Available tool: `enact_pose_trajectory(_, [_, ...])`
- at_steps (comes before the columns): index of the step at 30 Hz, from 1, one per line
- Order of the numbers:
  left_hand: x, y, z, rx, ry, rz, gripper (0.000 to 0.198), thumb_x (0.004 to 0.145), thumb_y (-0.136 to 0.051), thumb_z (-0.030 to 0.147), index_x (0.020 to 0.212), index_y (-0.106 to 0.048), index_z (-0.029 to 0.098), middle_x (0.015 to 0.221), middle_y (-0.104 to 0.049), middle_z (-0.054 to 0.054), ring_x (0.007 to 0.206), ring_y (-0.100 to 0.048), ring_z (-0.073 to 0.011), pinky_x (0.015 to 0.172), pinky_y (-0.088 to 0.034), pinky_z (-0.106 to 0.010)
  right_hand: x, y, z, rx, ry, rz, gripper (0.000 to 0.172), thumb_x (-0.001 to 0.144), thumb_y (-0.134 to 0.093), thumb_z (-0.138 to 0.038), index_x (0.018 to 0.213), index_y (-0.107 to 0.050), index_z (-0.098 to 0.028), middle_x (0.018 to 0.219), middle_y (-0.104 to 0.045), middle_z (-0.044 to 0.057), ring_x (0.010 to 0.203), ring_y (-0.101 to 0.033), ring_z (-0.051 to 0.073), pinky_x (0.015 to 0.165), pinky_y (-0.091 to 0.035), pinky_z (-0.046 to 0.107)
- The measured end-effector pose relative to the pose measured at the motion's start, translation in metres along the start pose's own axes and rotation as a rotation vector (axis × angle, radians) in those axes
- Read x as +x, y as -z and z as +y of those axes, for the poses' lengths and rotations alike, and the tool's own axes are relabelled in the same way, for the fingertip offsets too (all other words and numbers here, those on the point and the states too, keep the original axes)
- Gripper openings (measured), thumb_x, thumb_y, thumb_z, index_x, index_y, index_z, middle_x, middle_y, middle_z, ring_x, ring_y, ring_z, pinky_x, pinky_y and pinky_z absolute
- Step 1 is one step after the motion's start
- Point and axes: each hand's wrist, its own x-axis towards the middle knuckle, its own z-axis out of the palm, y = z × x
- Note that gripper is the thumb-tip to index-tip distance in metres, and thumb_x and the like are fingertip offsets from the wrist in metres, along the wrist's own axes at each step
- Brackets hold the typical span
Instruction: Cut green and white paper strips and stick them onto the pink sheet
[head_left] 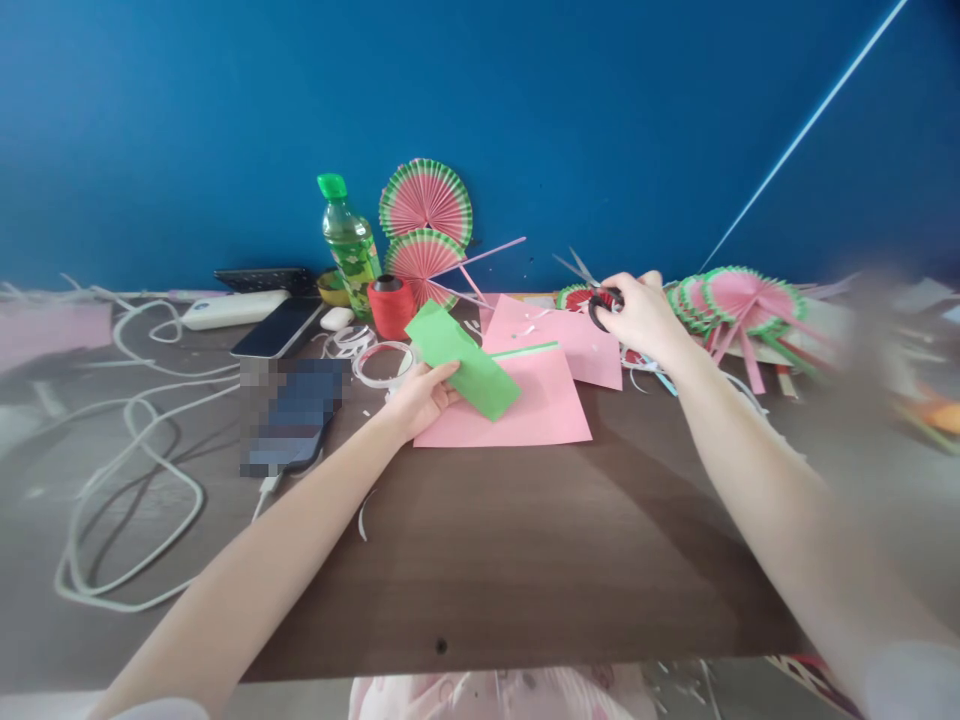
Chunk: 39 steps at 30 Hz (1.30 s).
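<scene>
My left hand (426,400) pinches a strip of green paper (469,365) between thumb and fingers, tilted over a pink paper sheet (517,420) on the desk. A thin green strip (525,349) runs along that sheet's far edge. Behind it lies a second pink sheet (581,345) with small paper scraps on it. To the right, my right hand (637,312) is closed around the black handles of a pair of scissors (600,300). Their blades stand apart and point up and to the left, away from the green paper.
Pleated pink-and-green paper fans (425,205) lean on the blue wall; several more (750,300) lie right. A green bottle (349,240), a red thread spool (392,306), tape rolls (382,364), phones (296,415) and a looped white cable (135,500) occupy the left side.
</scene>
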Motion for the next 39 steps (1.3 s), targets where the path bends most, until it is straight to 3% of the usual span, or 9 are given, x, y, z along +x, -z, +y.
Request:
enact_pose_trajectory(3, [-0.001,-0.001,0.000,0.018,-0.016,-0.002,0.016,0.073,-0.061,0.013,0.088,-0.059,0.019,0.091,-0.070,-0.004,0.092,-0.064,-0.0189,0.092,-0.047,-0.040,-0.009,-0.009,-0.023,0.494,0.010,-0.237,0.035,0.072,-0.061,-0.037,0.099,-0.052,-0.017,0.074,-0.054,0.004,0.065,-0.059,0.020,0.059,-0.051,0.039])
enact_pose_trajectory(6, [-0.002,-0.002,-0.001,0.049,-0.025,-0.049,0.016,0.073,-0.061,0.016,0.089,-0.060,0.017,0.093,-0.070,-0.006,0.094,-0.063,-0.0199,0.093,-0.046,-0.039,-0.022,-0.023,-0.045,0.760,0.037,-0.375,0.040,0.065,-0.069,-0.036,0.097,-0.052,-0.018,0.073,-0.056,0.002,0.057,-0.059,0.015,0.053,-0.051,0.034])
enact_pose_trajectory(10, [-0.002,-0.002,-0.002,0.068,-0.045,-0.104,0.020,0.071,-0.063,0.017,0.091,-0.060,0.016,0.096,-0.068,-0.006,0.098,-0.061,-0.0214,0.095,-0.043,-0.040,-0.039,-0.038,-0.058,0.862,0.105,-0.492,0.041,0.059,-0.074,-0.029,0.091,-0.051,-0.019,0.067,-0.057,-0.002,0.061,-0.059,0.013,0.055,-0.049,0.027])
enact_pose_trajectory(15, [-0.003,-0.001,0.000,0.098,-0.030,-0.197,0.024,0.068,-0.065,0.024,0.091,-0.061,0.017,0.101,-0.067,-0.007,0.105,-0.057,-0.0265,0.096,-0.040,-0.043,-0.051,-0.052,-0.063,0.989,-0.044,-0.617,0.039,0.057,-0.073,-0.029,0.088,-0.049,-0.021,0.068,-0.059,-0.003,0.057,-0.055,0.010,0.050,-0.044,0.023])
enact_pose_trajectory(19, [-0.007,0.001,0.007,0.068,0.016,-0.398,0.041,0.070,-0.059,0.051,0.097,-0.062,0.021,0.114,-0.062,-0.009,0.113,-0.051,-0.0300,0.095,-0.039,-0.046,-0.056,-0.063,-0.065,1.149,-0.129,-0.605,0.038,0.054,-0.073,-0.028,0.082,-0.047,-0.022,0.079,-0.060,-0.003,0.062,-0.056,0.010,0.053,-0.044,0.023])
enact_pose_trajectory(23, [-0.007,0.001,0.009,0.068,0.055,-0.388,0.036,0.069,-0.058,0.051,0.087,-0.063,0.020,0.109,-0.064,-0.009,0.108,-0.054,-0.0296,0.093,-0.040,-0.046,-0.059,-0.069,-0.066,1.268,-0.219,-0.666,0.040,0.051,-0.074,-0.027,0.079,-0.046,-0.022,0.075,-0.057,-0.006,0.055,-0.052,0.007,0.048,-0.040,0.021])
enact_pose_trajectory(29, [-0.002,-0.001,-0.001,0.009,-0.009,-0.173,0.024,0.060,-0.067,0.010,0.073,-0.051,0.020,0.071,-0.062,0.005,0.074,-0.061,-0.0113,0.077,-0.043,-0.028,-0.061,-0.067,-0.068,1.098,-0.166,-0.640,0.041,0.058,-0.071,-0.036,0.086,-0.044,-0.022,0.059,-0.054,-0.007,0.047,-0.054,0.011,0.047,-0.042,0.024])
enact_pose_trajectory(34, [0.002,-0.002,-0.008,-0.062,-0.217,0.129,0.047,0.057,-0.066,0.004,0.095,-0.047,0.025,0.060,-0.052,0.011,0.060,-0.055,-0.0053,0.070,-0.040,-0.022,-0.050,-0.052,-0.060,0.795,-0.045,-0.474,0.032,0.068,-0.064,-0.038,0.086,-0.044,-0.021,0.063,-0.055,-0.004,0.051,-0.052,0.009,0.051,-0.041,0.024])
enact_pose_trajectory(39, [0.003,-0.005,-0.009,-0.134,-0.255,0.181,0.034,0.056,-0.067,0.004,0.084,-0.052,0.017,0.068,-0.060,0.004,0.066,-0.058,-0.0066,0.072,-0.042,-0.022,-0.033,-0.037,-0.040,0.473,0.061,-0.634,0.029,0.070,-0.061,-0.034,0.089,-0.046,-0.020,0.077,-0.061,0.002,0.062,-0.056,0.013,0.055,-0.041,0.025])
